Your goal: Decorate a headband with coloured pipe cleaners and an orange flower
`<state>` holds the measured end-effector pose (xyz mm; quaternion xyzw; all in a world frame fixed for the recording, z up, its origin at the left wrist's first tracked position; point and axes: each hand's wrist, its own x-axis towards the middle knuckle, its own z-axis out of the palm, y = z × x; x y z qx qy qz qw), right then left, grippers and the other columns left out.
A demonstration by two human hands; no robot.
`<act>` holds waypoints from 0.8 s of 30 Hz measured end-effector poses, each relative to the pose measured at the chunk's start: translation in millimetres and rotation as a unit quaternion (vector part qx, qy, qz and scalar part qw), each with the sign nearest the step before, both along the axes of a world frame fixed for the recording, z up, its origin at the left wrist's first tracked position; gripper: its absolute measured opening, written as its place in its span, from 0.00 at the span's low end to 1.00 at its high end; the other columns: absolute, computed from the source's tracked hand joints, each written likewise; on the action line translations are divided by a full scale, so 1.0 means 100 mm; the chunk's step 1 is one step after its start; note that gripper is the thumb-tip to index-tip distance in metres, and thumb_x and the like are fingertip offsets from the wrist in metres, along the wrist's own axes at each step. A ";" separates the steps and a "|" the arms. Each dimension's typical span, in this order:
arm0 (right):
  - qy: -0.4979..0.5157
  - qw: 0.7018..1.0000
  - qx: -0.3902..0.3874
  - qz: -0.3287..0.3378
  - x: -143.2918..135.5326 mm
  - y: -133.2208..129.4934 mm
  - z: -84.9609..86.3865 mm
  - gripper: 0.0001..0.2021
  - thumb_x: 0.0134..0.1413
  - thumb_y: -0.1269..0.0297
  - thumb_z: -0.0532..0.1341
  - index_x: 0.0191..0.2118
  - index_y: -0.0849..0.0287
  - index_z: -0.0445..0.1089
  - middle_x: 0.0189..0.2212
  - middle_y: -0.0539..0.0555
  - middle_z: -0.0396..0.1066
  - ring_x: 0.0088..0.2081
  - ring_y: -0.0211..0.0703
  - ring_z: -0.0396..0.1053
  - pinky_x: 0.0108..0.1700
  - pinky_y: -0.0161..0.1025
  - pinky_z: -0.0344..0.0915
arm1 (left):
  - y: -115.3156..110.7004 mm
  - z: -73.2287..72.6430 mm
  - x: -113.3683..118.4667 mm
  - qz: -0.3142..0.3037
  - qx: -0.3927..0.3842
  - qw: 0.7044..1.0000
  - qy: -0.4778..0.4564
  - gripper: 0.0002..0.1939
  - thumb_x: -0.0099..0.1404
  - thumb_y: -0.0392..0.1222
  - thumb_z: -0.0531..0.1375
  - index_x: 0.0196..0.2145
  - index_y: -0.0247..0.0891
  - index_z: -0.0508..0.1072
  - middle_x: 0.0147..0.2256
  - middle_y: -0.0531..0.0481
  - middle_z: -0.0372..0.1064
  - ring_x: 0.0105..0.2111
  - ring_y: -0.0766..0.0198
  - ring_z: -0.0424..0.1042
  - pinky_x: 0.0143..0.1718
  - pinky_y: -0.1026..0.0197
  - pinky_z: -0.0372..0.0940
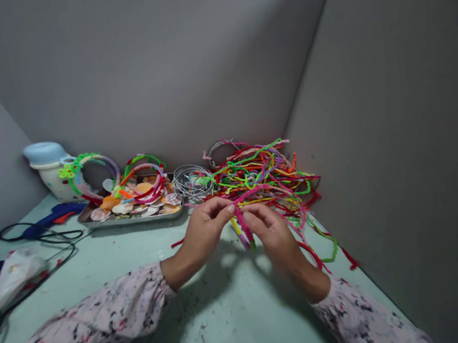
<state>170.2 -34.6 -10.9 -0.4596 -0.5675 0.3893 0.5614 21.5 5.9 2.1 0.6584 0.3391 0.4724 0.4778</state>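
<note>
Between the fingertips of both hands is a bright pink pipe cleaner (243,225). It lies along a narrow band with yellow, purple and green fuzzy parts, which looks like a wrapped hoop seen nearly edge-on. My left hand (203,227) pinches it near the top with thumb and forefinger. My right hand (276,238) is closed on its right side, thumb against the pink part. A pink strand runs off to the upper right over the heap. Just behind the hands lies a tangled heap of many-coloured pipe cleaners (254,171).
Left of the heap are coiled bare wire hoops (192,181) and a metal tray (134,221) of shells. Wrapped headbands (113,168) rest on the tray. Further left are a blue-lidded jar (52,173), blue-handled tool (54,217), black cable (60,262) and plastic bag (13,275). Grey walls enclose the table.
</note>
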 end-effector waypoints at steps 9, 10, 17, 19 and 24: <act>0.021 0.999 -0.035 -0.015 0.16 0.27 -0.01 0.13 0.53 0.54 0.61 0.31 0.60 0.71 0.21 0.48 0.65 0.23 0.36 0.61 0.26 0.34 0.59 | 0.15 -0.19 0.08 -0.079 -0.023 0.997 -0.001 0.11 0.64 0.46 0.57 0.37 0.36 0.73 0.32 0.49 0.70 0.34 0.64 0.67 0.37 0.62 0.63; 0.024 0.999 -0.046 -0.014 0.16 0.28 -0.04 0.13 0.53 0.54 0.61 0.29 0.60 0.71 0.21 0.47 0.65 0.23 0.36 0.60 0.26 0.34 0.59 | 0.15 -0.21 0.08 -0.084 -0.025 0.996 -0.004 0.11 0.64 0.46 0.57 0.37 0.36 0.73 0.33 0.49 0.70 0.34 0.63 0.68 0.37 0.61 0.63; 0.128 0.987 -0.101 0.005 0.13 0.33 -0.17 0.16 0.52 0.52 0.63 0.27 0.61 0.70 0.21 0.49 0.67 0.23 0.35 0.62 0.28 0.34 0.60 | 0.21 -0.27 0.06 -0.127 -0.012 0.991 -0.028 0.10 0.65 0.44 0.56 0.37 0.36 0.72 0.34 0.48 0.72 0.36 0.62 0.70 0.42 0.59 0.64; 0.150 0.983 -0.108 0.006 0.11 0.33 -0.16 0.16 0.51 0.52 0.64 0.26 0.61 0.70 0.21 0.49 0.66 0.22 0.35 0.62 0.27 0.34 0.60 | 0.22 -0.28 0.06 -0.130 -0.012 0.991 -0.026 0.10 0.66 0.44 0.56 0.38 0.36 0.72 0.35 0.48 0.72 0.37 0.62 0.70 0.43 0.59 0.64; 0.187 0.975 -0.121 0.018 0.06 0.32 -0.12 0.16 0.48 0.51 0.65 0.24 0.60 0.69 0.19 0.48 0.65 0.21 0.34 0.61 0.25 0.34 0.60 | 0.19 -0.27 0.03 -0.106 0.005 0.994 0.004 0.10 0.65 0.44 0.56 0.37 0.36 0.73 0.34 0.48 0.71 0.36 0.62 0.69 0.41 0.60 0.63</act>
